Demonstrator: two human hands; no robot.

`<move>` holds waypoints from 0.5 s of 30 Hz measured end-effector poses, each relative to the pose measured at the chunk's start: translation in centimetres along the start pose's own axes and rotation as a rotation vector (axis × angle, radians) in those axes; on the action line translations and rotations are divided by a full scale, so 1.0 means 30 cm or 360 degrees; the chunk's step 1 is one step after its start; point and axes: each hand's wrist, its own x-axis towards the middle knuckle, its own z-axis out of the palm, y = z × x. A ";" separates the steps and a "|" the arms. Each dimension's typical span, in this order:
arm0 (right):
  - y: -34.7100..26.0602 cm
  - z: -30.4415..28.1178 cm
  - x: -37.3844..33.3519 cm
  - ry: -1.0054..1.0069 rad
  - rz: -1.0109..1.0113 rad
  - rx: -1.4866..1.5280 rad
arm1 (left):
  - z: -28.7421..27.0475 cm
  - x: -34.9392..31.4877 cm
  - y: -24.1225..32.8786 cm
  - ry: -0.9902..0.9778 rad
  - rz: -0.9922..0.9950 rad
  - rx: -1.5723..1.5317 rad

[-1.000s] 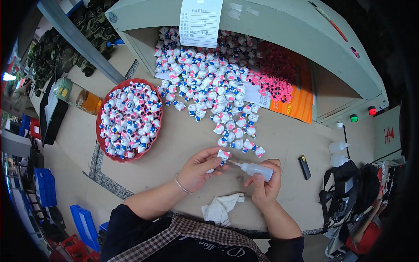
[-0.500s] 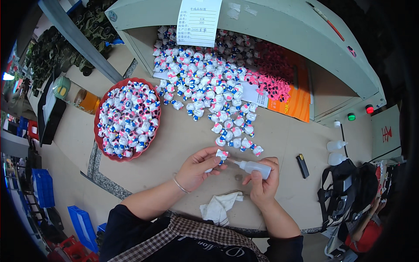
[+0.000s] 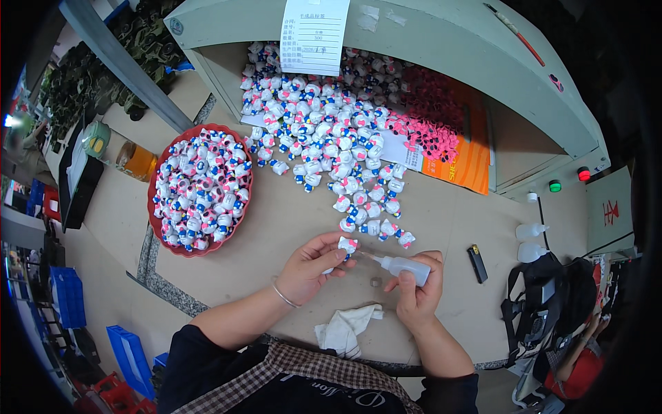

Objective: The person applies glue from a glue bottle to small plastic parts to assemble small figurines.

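Between thumb and fingers, my left hand (image 3: 313,261) pinches a small white cat figurine (image 3: 347,245) with pink and blue paint. My right hand (image 3: 418,290) is wrapped round a translucent squeeze bottle (image 3: 405,269); its thin tip points left at the figurine and is a little apart from it. Beyond my hands, a heap of similar figurines (image 3: 324,131) spreads out of the shelf opening onto the table. A red scalloped bowl (image 3: 153,181) at the left is piled with more of them, several showing dark and pink parts.
A white cloth (image 3: 345,330) lies near the front edge. To the right are a black lighter-like object (image 3: 476,263), two more squeeze bottles (image 3: 529,251) and a black bag (image 3: 545,297). Pink pieces (image 3: 434,138) sit inside the grey-green shelf (image 3: 441,48). A drink bottle (image 3: 134,160) lies left.
The squeeze bottle's tip has drawn slightly back to the right from the figurine. My left hand has barely shifted and still holds the figurine.
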 end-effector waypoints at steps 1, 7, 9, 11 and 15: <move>0.001 -0.002 -0.003 -0.0002 0.0002 0.0001 | 0.001 -0.001 -0.001 -0.0003 0.0015 0.0002; -0.004 0.002 -0.011 -0.0062 0.0082 0.0044 | 0.016 -0.002 -0.001 0.0030 0.0043 0.0048; -0.003 0.010 -0.009 -0.0036 0.0060 0.0051 | 0.018 -0.004 -0.001 0.0047 0.0051 0.0079; -0.004 0.012 -0.013 -0.0011 0.0071 0.0092 | 0.015 -0.005 -0.004 0.0046 0.0060 0.0151; 0.001 0.013 -0.016 0.0010 0.0074 0.0113 | 0.010 -0.005 -0.015 0.0012 0.0100 0.0179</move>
